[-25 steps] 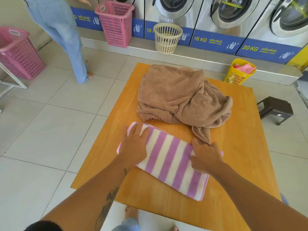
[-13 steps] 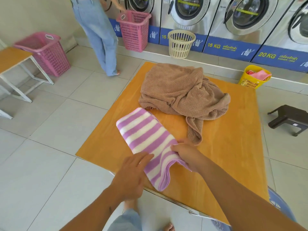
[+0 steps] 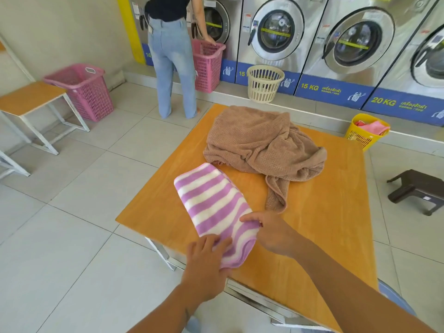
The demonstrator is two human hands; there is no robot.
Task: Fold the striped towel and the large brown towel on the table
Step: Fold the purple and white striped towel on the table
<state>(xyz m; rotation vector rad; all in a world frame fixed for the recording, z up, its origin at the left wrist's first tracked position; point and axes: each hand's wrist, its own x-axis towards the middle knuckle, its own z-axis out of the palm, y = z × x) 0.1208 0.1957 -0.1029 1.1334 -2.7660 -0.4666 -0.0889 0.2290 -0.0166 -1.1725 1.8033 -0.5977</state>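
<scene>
The folded purple-and-white striped towel (image 3: pixel 211 205) lies lengthwise on the orange wooden table (image 3: pixel 331 227), its near end at the table's front edge. My left hand (image 3: pixel 206 265) holds that near end from the left, fingers over the fabric. From the right, my right hand (image 3: pixel 266 231) pinches the towel's near right edge between thumb and fingers. The large brown towel (image 3: pixel 259 145) lies crumpled in a heap at the far side of the table, one corner trailing towards the striped towel.
A person in jeans (image 3: pixel 173 56) stands at the washing machines (image 3: pixel 355 39) beside a pink basket (image 3: pixel 206 63). Another pink basket (image 3: pixel 81 90), a cream basket (image 3: pixel 264 84), a yellow basket (image 3: pixel 365 131), a dark stool (image 3: pixel 418 188) and a side table (image 3: pixel 31 99) surround the table.
Both hands slid from the top of the flat striped towel to its near end and took hold of it. The towel turned to lie lengthwise away from me. The camera tilted upward.
</scene>
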